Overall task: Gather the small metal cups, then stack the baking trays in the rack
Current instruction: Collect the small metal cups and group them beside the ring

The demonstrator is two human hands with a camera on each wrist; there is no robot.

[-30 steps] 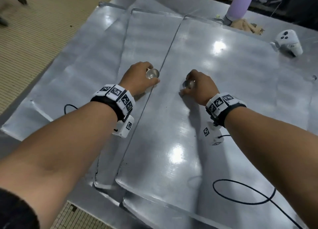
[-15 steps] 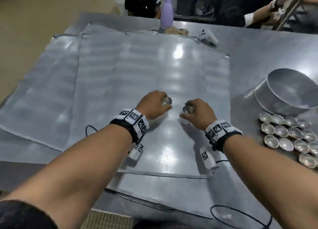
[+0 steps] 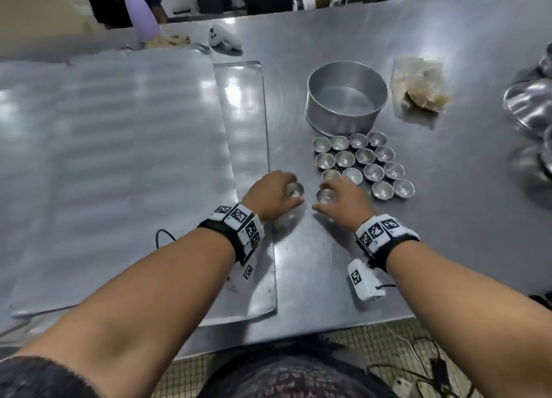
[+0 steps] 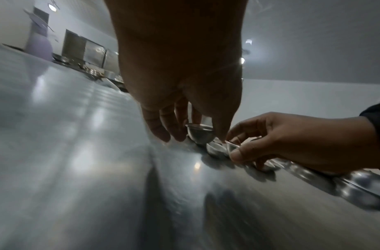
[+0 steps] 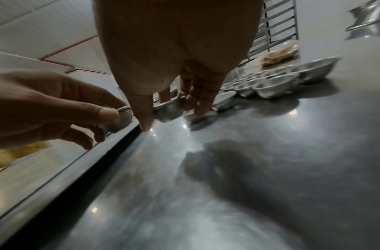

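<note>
Two more cups on their way to the cluster, one in each hand.

At nine o'clock the baking trays lie overlapped flat on the steel table, none racked yet. Near centre, the left hand pinches a small metal cup by its rim, over the rightmost tray's edge. Just to its right the right hand grips a second cup, thumb on one side and fingers on the other, low over the table. Toward two o'clock stand the gathered cups in rows, just in front of a round tin. These cups look light, stiff and slick; a thumb-and-finger pinch across the rim seems the surest hold.
</note>
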